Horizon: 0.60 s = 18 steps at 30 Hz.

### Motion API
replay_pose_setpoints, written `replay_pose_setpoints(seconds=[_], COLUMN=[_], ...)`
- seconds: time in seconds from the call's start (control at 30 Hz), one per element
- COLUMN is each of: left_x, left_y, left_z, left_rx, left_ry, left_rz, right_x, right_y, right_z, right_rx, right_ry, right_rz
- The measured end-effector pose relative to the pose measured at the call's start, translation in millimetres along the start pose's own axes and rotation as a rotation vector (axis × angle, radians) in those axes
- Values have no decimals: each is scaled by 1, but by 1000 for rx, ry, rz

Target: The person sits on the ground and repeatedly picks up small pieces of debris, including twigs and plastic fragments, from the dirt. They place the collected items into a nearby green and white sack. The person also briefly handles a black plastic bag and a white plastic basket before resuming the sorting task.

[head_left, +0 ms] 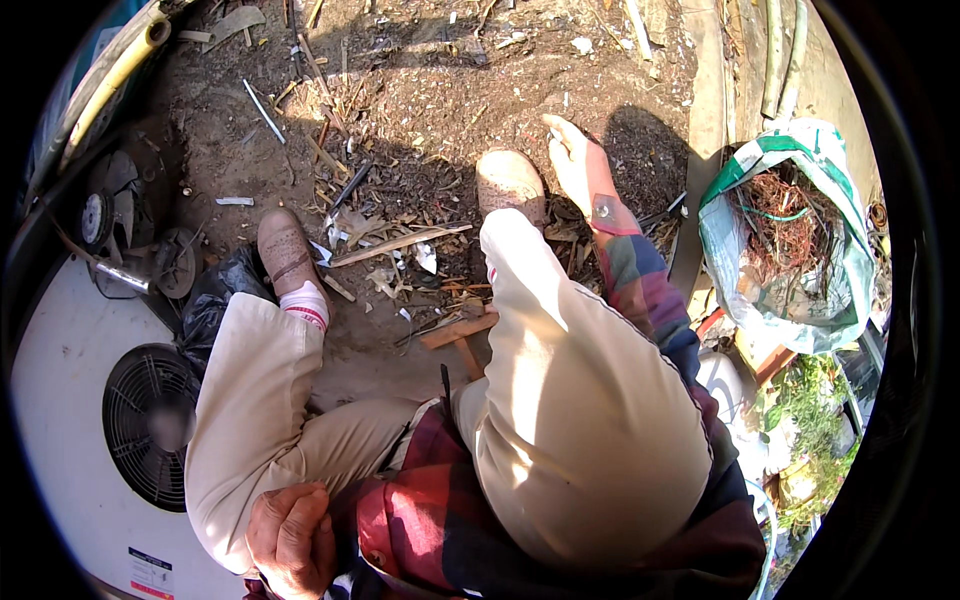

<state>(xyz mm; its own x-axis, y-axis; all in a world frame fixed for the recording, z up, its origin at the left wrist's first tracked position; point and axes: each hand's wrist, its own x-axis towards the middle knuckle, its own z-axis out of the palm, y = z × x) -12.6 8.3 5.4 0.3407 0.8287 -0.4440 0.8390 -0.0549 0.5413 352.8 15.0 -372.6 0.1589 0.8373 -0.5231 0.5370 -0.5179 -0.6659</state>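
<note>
Leftmost on my feed stands a white fan unit [60, 370]. My left hand [292, 540] is curled by the left thigh; from here I can't tell whether it grips anything. A wooden strip [400, 245] lies on the littered ground [600, 85]. Over that ground, beside the right shoe [510, 185], my right hand [582, 168] is loosely open, visibly unladen. Rightmost, a sack [715, 235] contains reddish strands [785, 225].
</note>
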Motion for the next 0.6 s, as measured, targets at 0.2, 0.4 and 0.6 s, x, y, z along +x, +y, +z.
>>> replay_pose_setpoints(seconds=[0.2,0.4,0.6], left_x=[1,1,0], left_y=[0,5,2], left_z=[2,1,5], left_rx=[1,27,19], left_ry=[4,4,16], left_rz=[-12,-54,-18], right_x=[-12,-14,1], right_y=[-25,-2,-36], right_z=[-3,-41,-9], right_rx=[-424,-483,-293], right_ry=[-57,108,62], right_rz=[-47,188,-91])
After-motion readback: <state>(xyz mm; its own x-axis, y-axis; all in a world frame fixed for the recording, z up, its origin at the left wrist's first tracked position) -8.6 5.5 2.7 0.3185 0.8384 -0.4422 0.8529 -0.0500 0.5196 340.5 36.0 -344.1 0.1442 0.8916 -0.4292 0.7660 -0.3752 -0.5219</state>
